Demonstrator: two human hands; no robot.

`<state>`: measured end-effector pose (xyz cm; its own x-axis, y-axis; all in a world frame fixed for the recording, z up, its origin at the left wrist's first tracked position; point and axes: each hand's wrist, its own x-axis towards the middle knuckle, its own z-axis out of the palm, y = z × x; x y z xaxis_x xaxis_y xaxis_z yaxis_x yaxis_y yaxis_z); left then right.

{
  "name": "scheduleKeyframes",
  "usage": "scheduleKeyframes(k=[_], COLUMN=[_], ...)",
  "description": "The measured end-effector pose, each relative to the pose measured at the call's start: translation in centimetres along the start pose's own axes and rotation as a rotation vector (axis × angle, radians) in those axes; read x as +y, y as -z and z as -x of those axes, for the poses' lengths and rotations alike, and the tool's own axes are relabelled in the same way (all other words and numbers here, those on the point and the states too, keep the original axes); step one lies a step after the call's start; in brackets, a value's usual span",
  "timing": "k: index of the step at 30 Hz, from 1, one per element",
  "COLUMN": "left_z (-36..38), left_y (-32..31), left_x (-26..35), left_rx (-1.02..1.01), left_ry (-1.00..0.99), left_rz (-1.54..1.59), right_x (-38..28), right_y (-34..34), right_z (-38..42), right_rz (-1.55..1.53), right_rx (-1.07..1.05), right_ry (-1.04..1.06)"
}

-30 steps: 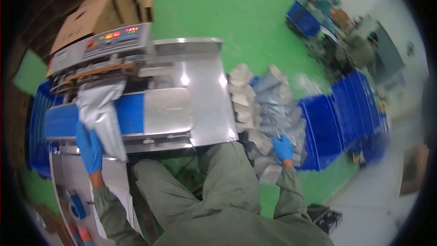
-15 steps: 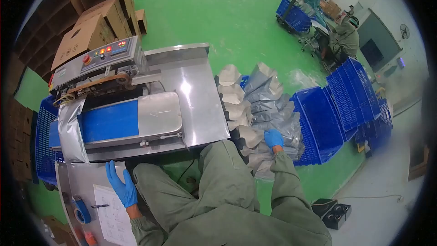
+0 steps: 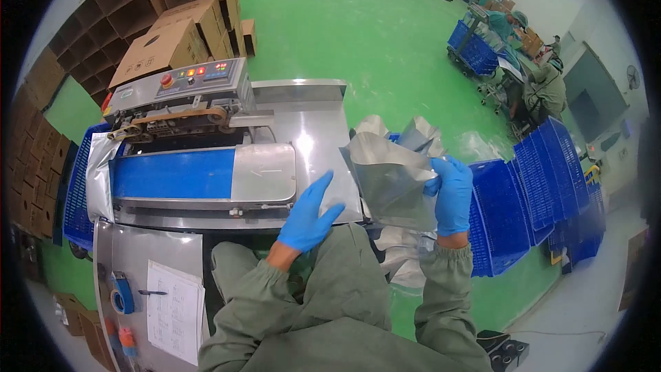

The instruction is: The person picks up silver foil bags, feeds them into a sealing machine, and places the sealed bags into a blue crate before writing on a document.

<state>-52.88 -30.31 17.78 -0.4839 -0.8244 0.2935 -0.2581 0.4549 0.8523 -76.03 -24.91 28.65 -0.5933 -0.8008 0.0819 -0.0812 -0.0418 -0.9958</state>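
My right hand (image 3: pixel 452 193), in a blue glove, pinches the upper right corner of a silver foil pouch (image 3: pixel 391 182) and holds it up in front of more pouches. My left hand (image 3: pixel 310 215), also gloved in blue, is apart from the pouch to its left, thumb and fingers spread with nothing in them. Beyond it stands a band sealing machine (image 3: pixel 180 93) with a lit panel and a blue conveyor belt (image 3: pixel 175 173). Another foil pouch (image 3: pixel 101 176) hangs at the belt's left end. Several standing pouches (image 3: pixel 401 251) show partly behind and below the held one.
Blue crates (image 3: pixel 497 217) are stacked on the right. At the lower left, a metal side table (image 3: pixel 141 238) bears papers (image 3: pixel 175 310), a pen and a tape dispenser (image 3: pixel 122 293). Cardboard boxes (image 3: pixel 155 52) rise behind the sealer. Co-workers (image 3: pixel 546 89) sit at the far right.
My right hand has lifted a foil pouch up from the row. My left hand has moved right, from over the side table to near the pouch. The view has shifted.
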Motion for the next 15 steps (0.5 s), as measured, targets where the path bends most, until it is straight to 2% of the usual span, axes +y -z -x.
scheduleKeyframes(k=[2,3,5,6,7,9,11,12,14,15], left_z=[-2.8,-3.4,-3.9,-3.8,-3.5,-3.5,-3.3,-3.1,-3.5,-3.7], left_y=[-1.0,-1.0,-0.6,-0.6,-0.5,-0.1,0.6,0.4,0.3,0.4], left_x=[0.7,0.3,-1.5,-2.2,-2.9,-3.7,-4.1,-4.5,-4.5,-4.3], left_rx=[0.156,0.152,-0.037,-0.049,-0.001,0.044,0.090,0.085,-0.006,-0.003], left_ry=[-0.039,-0.044,0.111,0.111,0.119,0.124,0.010,0.016,0.085,0.077], left_rz=[0.196,0.201,0.211,0.217,0.130,0.032,0.074,0.067,0.141,0.137], right_x=[-0.2,0.3,3.2,5.5,8.3,10.1,10.6,10.8,10.0,11.7], right_y=[0.7,0.8,0.4,0.7,1.0,1.5,1.6,1.4,0.5,0.9], right_z=[0.1,0.2,0.3,0.2,0.0,-0.5,-0.7,-0.4,-0.3,-0.2], right_rz=[-0.133,-0.131,-0.305,-0.302,-0.251,-0.213,-0.467,-0.474,-0.265,-0.112], right_rx=[0.007,0.013,0.047,0.060,-0.013,-0.084,-0.214,-0.212,0.023,-0.101], right_ry=[-0.023,-0.018,-0.129,-0.131,-0.127,-0.125,0.107,0.099,0.125,0.138])
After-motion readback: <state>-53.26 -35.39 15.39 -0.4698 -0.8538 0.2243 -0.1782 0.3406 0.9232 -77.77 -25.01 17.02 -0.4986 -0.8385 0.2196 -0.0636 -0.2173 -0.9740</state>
